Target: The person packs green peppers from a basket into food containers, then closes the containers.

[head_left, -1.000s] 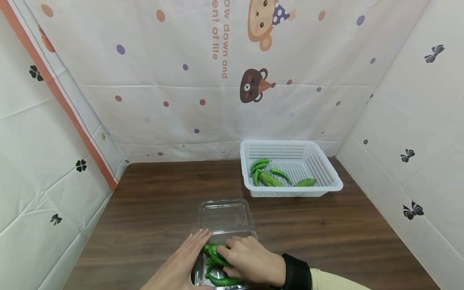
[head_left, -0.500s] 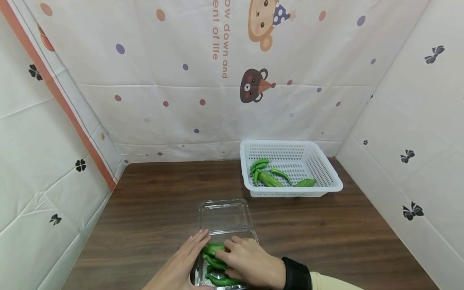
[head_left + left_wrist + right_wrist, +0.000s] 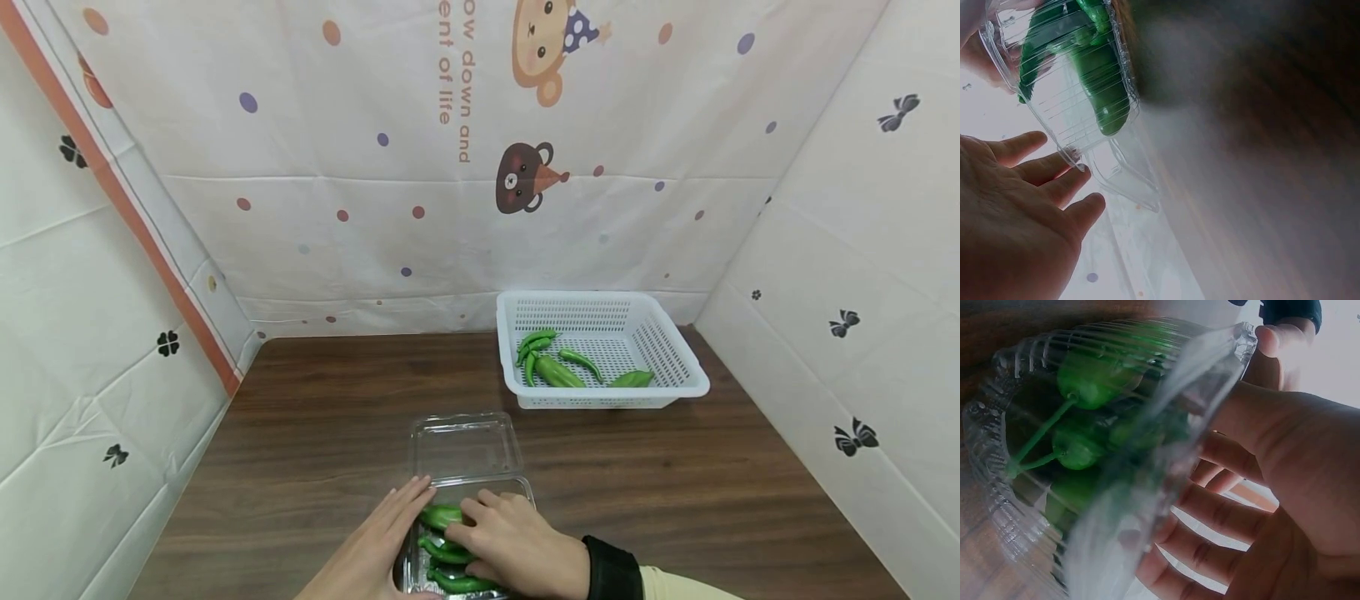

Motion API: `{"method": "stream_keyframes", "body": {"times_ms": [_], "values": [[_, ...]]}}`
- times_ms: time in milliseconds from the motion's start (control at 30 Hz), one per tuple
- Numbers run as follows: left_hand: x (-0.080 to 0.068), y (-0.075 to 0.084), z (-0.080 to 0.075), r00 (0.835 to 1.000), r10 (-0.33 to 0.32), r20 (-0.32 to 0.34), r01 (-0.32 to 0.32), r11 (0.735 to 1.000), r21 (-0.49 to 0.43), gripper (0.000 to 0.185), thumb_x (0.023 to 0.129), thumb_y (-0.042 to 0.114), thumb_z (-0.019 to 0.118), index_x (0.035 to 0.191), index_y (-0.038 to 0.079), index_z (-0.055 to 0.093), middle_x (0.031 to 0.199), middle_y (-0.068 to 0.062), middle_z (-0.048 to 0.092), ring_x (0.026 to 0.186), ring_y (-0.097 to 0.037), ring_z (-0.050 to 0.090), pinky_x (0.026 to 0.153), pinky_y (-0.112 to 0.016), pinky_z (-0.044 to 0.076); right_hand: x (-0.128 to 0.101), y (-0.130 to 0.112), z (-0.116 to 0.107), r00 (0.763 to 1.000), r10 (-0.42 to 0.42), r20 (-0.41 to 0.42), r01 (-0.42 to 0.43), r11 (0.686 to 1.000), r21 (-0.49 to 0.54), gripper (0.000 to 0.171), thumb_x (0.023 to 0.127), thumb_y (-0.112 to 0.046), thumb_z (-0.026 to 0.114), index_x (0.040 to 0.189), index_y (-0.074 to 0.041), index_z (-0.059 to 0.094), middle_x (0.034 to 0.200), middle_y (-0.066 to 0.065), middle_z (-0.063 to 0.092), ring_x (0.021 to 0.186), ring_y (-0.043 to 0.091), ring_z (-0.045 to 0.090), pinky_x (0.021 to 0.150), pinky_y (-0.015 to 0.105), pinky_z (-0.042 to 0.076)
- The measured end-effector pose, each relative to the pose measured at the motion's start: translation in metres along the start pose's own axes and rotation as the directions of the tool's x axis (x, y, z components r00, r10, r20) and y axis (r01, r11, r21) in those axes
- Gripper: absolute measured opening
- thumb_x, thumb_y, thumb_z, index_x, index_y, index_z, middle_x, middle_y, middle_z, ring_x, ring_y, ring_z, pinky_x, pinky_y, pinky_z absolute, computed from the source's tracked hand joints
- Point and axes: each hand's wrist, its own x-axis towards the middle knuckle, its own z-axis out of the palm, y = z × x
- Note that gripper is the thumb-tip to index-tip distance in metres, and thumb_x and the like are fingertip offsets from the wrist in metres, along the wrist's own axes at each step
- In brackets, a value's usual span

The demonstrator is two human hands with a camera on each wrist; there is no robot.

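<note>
Since a second ago the right hand point(image 3: 517, 546) has slid slightly toward 6 o'clock over the green peppers point(image 3: 442, 550); little else has shifted. On the brown table point(image 3: 315, 417), a white basket point(image 3: 678, 354) with more peppers sits at 2 o'clock from the clear clamshell box point(image 3: 465, 454), whose lid lies open. The left hand point(image 3: 375, 546) rests flat against the box's left wall, fingers point(image 3: 1054, 169) straight. The right hand's fingers curl down onto the peppers inside; whether they grip one I cannot tell.
</note>
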Motion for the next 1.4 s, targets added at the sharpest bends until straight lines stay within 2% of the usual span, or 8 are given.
{"method": "stream_keyframes", "body": {"times_ms": [200, 433, 567, 767, 900, 1067, 1233, 1400], "values": [[0.001, 0.000, 0.002, 1.000, -0.011, 0.010, 0.011, 1.000, 0.006, 0.113, 0.078, 0.079, 0.069, 0.159, 0.007, 0.036, 0.163, -0.007, 0.037, 0.144, -0.033, 0.043, 0.123, -0.016, 0.006, -0.001, 0.000, 0.001, 1.000, 0.008, -0.003, -0.008, 1.000, -0.002, 0.039, 0.085, -0.048, 0.083, 0.116, -0.029, 0.070, 0.099, -0.009, 0.062, 0.082, 0.006, 0.059, 0.059, 0.015, 0.042], [0.004, 0.003, -0.002, 0.994, -0.080, 0.074, 0.083, 0.996, -0.028, 0.110, 0.080, 0.074, 0.071, 0.164, 0.019, 0.025, 0.167, -0.002, 0.031, 0.149, -0.027, 0.037, 0.122, -0.014, 0.003, -0.004, 0.002, 0.001, 1.000, 0.010, 0.008, -0.010, 0.999, 0.031, 0.040, 0.087, -0.049, 0.080, 0.120, -0.029, 0.069, 0.103, -0.009, 0.063, 0.084, 0.006, 0.058, 0.062, 0.014, 0.043], [0.014, 0.009, -0.009, 0.986, -0.122, 0.111, 0.129, 0.990, -0.060, 0.110, 0.081, 0.070, 0.074, 0.166, 0.025, 0.019, 0.169, 0.004, 0.024, 0.153, -0.021, 0.030, 0.125, -0.025, 0.015, -0.005, 0.005, 0.001, 0.999, 0.020, 0.031, -0.022, 0.998, 0.060, 0.042, 0.088, -0.049, 0.079, 0.123, -0.029, 0.069, 0.105, -0.009, 0.063, 0.085, 0.005, 0.057, 0.064, 0.013, 0.040], [0.039, 0.016, -0.022, 0.998, -0.032, 0.059, 0.034, 0.999, -0.033, 0.106, 0.086, 0.063, 0.074, 0.166, 0.019, 0.018, 0.170, 0.000, 0.022, 0.152, -0.027, 0.031, 0.116, -0.053, 0.038, -0.007, 0.007, 0.000, 1.000, 0.017, 0.026, -0.019, 0.997, 0.077, 0.042, 0.086, -0.049, 0.081, 0.120, -0.028, 0.070, 0.104, -0.009, 0.064, 0.082, 0.005, 0.055, 0.062, 0.012, 0.037], [0.061, 0.016, -0.033, 0.999, 0.053, 0.009, -0.053, 0.999, -0.010, 0.102, 0.090, 0.063, 0.070, 0.165, 0.014, 0.021, 0.169, -0.006, 0.022, 0.151, -0.029, 0.032, 0.118, -0.051, 0.035, -0.008, 0.010, -0.001, 1.000, 0.025, 0.019, -0.026, 0.996, 0.083, 0.040, 0.083, -0.050, 0.083, 0.114, -0.028, 0.072, 0.100, -0.010, 0.062, 0.079, 0.003, 0.051, 0.061, 0.012, 0.036], [0.091, 0.016, -0.043, 0.996, 0.090, -0.011, -0.090, 0.995, -0.048, 0.099, 0.092, 0.059, 0.069, 0.165, 0.014, 0.019, 0.170, -0.007, 0.020, 0.153, -0.026, 0.029, 0.122, -0.049, 0.030, -0.014, 0.016, -0.001, 1.000, 0.022, -0.001, -0.022, 0.996, 0.088, 0.043, 0.081, -0.049, 0.085, 0.116, -0.027, 0.073, 0.102, -0.011, 0.063, 0.082, 0.003, 0.053, 0.063, 0.013, 0.042], [0.117, 0.019, -0.047, 0.995, 0.103, 0.000, -0.103, 0.992, -0.072, 0.095, 0.096, 0.058, 0.064, 0.166, 0.014, 0.017, 0.170, -0.008, 0.018, 0.154, -0.027, 0.027, 0.120, -0.049, 0.034, -0.020, 0.021, -0.002, 1.000, 0.008, -0.017, -0.005, 0.985, 0.173, 0.048, 0.083, -0.042, 0.085, 0.124, -0.022, 0.072, 0.118, -0.006, 0.067, 0.102, 0.008, 0.062, 0.077, 0.017, 0.052], [0.142, 0.017, -0.042, 0.996, 0.078, -0.043, -0.083, 0.986, -0.146, 0.084, 0.101, 0.047, 0.064, 0.165, 0.012, 0.021, 0.170, -0.007, 0.020, 0.153, -0.023, 0.028, 0.115, -0.048, 0.041, -0.023, 0.031, -0.009, 0.998, 0.021, -0.067, -0.007, 0.979, 0.203, 0.036, 0.088, -0.036, 0.082, 0.119, -0.020, 0.071, 0.108, -0.005, 0.063, 0.094, 0.006, 0.061, 0.075, 0.016, 0.050]]}}
